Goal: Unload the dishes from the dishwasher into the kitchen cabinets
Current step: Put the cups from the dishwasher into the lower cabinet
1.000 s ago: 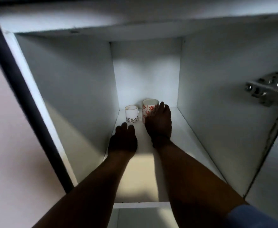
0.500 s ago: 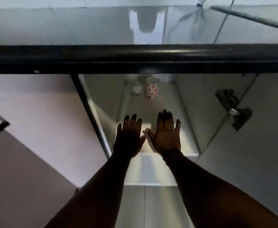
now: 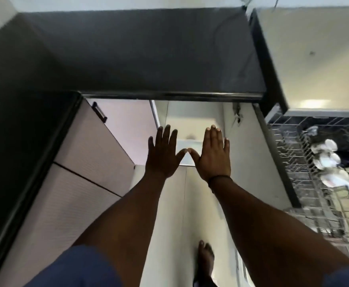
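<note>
Both hands are stretched forward, palms down, fingers straight and spread wide, holding nothing; the left hand (image 3: pixel 162 155) and right hand (image 3: pixel 213 155) meet at the thumb tips before the open white cabinet (image 3: pixel 190 123). Glossy black table (image 3: pixel 140 54) spans above it. White dishes (image 3: pixel 326 156), blurred, lie in the wire dishwasher rack (image 3: pixel 293 162) at right.
</note>
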